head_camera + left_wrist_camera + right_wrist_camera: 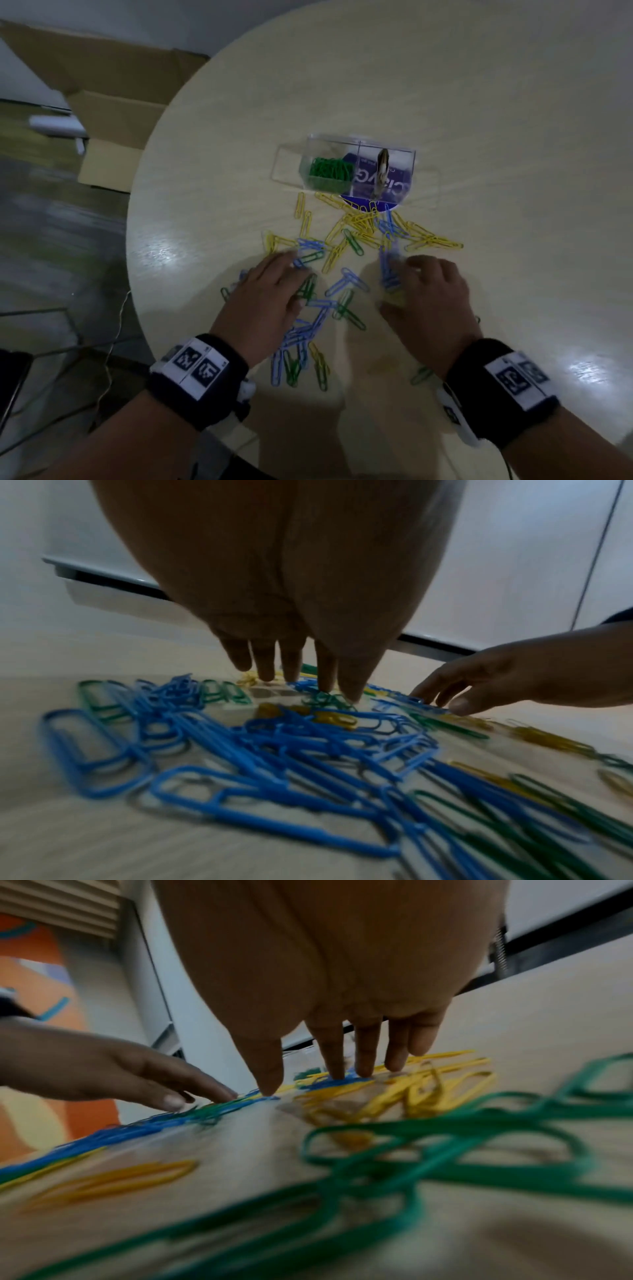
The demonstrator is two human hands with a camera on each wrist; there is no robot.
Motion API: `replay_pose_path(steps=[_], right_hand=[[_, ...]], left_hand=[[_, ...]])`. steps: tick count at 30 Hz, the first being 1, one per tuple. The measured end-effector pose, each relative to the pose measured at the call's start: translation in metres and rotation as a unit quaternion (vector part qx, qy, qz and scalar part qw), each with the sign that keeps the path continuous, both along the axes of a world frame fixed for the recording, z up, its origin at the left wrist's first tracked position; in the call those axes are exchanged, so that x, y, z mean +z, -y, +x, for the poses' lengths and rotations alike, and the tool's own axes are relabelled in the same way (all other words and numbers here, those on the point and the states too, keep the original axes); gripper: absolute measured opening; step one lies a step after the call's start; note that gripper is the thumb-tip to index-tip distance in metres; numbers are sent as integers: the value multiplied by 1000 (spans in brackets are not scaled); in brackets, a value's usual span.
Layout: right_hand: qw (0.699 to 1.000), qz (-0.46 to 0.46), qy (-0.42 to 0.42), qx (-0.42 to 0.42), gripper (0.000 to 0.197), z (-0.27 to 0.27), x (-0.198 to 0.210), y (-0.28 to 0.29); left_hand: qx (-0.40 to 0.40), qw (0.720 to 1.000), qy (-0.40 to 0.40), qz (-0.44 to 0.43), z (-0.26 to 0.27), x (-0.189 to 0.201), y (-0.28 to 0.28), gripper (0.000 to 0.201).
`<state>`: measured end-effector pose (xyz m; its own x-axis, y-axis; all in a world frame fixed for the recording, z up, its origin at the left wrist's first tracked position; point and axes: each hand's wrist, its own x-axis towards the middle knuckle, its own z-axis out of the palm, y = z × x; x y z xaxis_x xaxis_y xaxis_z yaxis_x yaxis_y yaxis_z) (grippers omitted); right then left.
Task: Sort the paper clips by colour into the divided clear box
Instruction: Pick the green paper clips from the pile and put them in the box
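Many paper clips (346,246) under both hands' fingers (322,669) – box (346,164) beyond

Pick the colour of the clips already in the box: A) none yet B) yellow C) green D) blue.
C: in the head view the box holds a bunch of green clips in its left compartment, while the blue clips and yellow clips lie loose on the table.

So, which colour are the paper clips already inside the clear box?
Green; the clips fill the left compartment of the clear box, best in the head view.
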<state>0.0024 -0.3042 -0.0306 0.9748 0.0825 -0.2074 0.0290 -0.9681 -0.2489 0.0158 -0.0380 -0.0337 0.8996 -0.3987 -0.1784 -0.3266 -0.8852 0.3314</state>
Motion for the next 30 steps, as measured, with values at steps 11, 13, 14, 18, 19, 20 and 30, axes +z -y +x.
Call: replay_pose_path(steps=[11,13,14,18,19,20,30], right_hand=[[999,1,27,38,33,2,14,7],[998,36,43,30,23,22,13,6],[996,61,51,45,19,33,12,3],[986,70,27,148,28,56,0,-12],[986,67,18,154,31,54,-1,-11],[987,67,13,148,32,50,-2,-7],[994,101,47,-8,19,45,7,27]], left_hand=[[107,993,-4,-54,27,6,-21,46],[125,990,52,-52,31,9,-24,25],[130,988,65,-49,32,11,-22,21],[68,996,51,-19,30,8,-12,26],[61,998,33,-7,29,6,-11,32],[65,998,15,1,29,4,-13,38],[121,992,38,-28,34,6,-41,40]])
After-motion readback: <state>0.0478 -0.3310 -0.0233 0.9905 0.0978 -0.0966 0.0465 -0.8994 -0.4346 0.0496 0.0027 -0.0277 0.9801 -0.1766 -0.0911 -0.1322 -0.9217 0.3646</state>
